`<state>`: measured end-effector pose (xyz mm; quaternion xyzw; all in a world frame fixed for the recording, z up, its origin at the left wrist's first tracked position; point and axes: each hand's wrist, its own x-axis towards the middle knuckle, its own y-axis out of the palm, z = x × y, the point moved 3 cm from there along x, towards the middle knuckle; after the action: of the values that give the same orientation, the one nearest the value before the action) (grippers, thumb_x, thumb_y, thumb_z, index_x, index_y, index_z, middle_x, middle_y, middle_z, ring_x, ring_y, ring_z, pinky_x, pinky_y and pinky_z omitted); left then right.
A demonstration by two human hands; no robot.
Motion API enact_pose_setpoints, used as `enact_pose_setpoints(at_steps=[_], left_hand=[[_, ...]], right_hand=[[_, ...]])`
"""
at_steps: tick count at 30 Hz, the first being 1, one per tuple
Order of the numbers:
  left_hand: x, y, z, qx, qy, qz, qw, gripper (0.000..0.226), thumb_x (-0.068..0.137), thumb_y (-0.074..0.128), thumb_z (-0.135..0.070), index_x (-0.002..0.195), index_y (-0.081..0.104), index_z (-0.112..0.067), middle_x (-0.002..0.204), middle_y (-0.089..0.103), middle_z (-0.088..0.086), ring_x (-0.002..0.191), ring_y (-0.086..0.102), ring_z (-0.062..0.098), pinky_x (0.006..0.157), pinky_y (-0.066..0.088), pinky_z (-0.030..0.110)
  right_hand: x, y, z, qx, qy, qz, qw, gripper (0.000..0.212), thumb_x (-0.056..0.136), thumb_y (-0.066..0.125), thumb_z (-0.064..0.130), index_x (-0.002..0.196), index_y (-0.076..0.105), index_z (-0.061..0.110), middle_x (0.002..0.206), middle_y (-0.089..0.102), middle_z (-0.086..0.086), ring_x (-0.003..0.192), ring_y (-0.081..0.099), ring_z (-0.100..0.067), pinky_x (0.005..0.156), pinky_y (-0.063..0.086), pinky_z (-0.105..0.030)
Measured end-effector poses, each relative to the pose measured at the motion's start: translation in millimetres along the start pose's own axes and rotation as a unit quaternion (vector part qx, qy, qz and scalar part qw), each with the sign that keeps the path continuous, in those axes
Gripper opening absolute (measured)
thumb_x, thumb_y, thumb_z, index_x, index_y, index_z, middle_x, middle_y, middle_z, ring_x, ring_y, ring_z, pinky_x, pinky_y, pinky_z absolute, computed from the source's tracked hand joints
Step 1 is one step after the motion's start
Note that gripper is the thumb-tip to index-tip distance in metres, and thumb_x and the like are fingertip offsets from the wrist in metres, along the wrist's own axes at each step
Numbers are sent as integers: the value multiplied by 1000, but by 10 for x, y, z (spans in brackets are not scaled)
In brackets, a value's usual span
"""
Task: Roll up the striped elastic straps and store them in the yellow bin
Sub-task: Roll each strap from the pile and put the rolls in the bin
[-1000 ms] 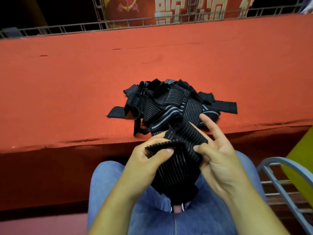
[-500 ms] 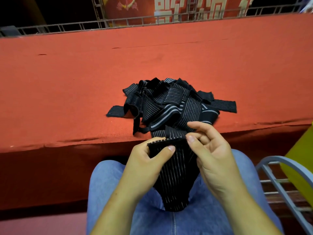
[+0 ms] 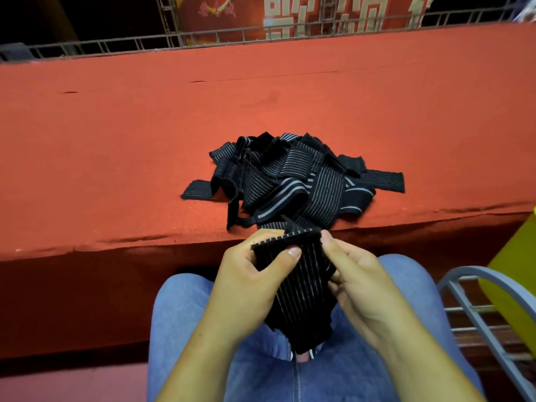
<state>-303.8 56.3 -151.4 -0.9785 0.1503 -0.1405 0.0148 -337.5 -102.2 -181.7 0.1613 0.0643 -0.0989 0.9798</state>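
While the jeans (image 3: 203, 329) fill the near edge, both hands are up over the lap with one strap (image 3: 301, 285) stretched between them: left hand (image 3: 246, 288) pinching it just under the top edge, thumb flat across the front, fingers tucked behind; right hand (image 3: 365, 288) clamped on the right edge, thumb at the top corner, fingers curled round the cloth. That strap hangs down between the wrists, its lower end lying on the jeans. Out to the right, a grey frame (image 3: 470, 288), and behind it the bin (image 3: 516, 271), cut off by the picture's edge, well apart from the strap. Beyond the knuckles, the pile (image 3: 290, 181) sits tangled near the front edge of the table (image 3: 116, 140), loose ends poking out left and right. Farthest back, a railing (image 3: 203, 39) and a banner (image 3: 333, 13)
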Motion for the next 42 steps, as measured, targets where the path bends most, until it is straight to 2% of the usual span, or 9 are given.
enact_pose_setpoints(at_steps=[4,9,19,21,25,33,37,40,42], left_hand=[[-8,-5,59,-3,-17,-3,1000,14,92,72,-15,105,78,-15,102,79,1,101,74,17,91,57,31],[16,-35,123,-3,-64,-31,997,17,99,66,-10,109,77,-18,105,80,-4,105,74,12,95,56,29],[86,-223,246,2,-92,-141,986,13,103,61,-17,112,71,-18,106,79,-3,105,73,14,98,56,39],[92,-263,228,1,-84,-158,984,13,103,62,-16,108,73,-20,103,80,-5,103,74,12,93,57,34],[87,-242,187,-6,-91,-154,984,17,107,55,-18,106,71,-21,96,79,-10,94,73,3,82,55,23],[96,-77,137,-82,-134,-84,984,33,111,41,-21,118,73,-22,118,77,-1,120,69,16,115,44,50],[54,13,133,-146,-140,-46,978,36,110,39,-16,120,74,-17,121,76,4,122,68,20,114,44,46],[46,34,196,-201,-144,-29,969,34,109,39,-12,127,68,-8,125,74,10,124,67,22,110,49,38],[59,29,301,-219,-157,-46,962,36,106,49,-22,135,63,-7,134,69,14,130,62,28,113,47,46]], right_hand=[[12,-7,60,106,-36,-19,993,22,94,65,11,114,73,5,99,81,-12,79,76,-13,67,59,-22],[39,-114,206,155,-124,-82,977,24,88,68,13,111,68,9,92,80,-7,82,75,-13,77,63,-25],[-28,-423,358,-6,-262,-253,931,12,104,66,17,102,76,23,91,79,8,89,71,-8,86,59,-30],[-24,-420,369,-19,-258,-246,934,12,105,65,18,105,77,21,92,79,6,91,71,-11,89,59,-35],[-45,-276,343,-53,-233,-184,953,18,105,62,13,111,77,18,96,82,2,89,74,-7,80,59,-20],[-64,62,216,-51,-208,-63,975,13,98,67,4,102,75,12,90,80,2,84,72,-5,78,56,-16],[-71,128,155,-16,-184,-69,980,6,93,73,15,99,72,13,85,79,-3,77,70,-11,69,56,-20],[-89,145,153,12,-169,-77,983,21,84,75,27,98,70,12,83,78,-10,74,68,-16,63,56,-22],[-99,167,148,28,-160,-78,984,28,83,75,30,100,70,9,87,78,-21,75,68,-22,62,56,-26]])
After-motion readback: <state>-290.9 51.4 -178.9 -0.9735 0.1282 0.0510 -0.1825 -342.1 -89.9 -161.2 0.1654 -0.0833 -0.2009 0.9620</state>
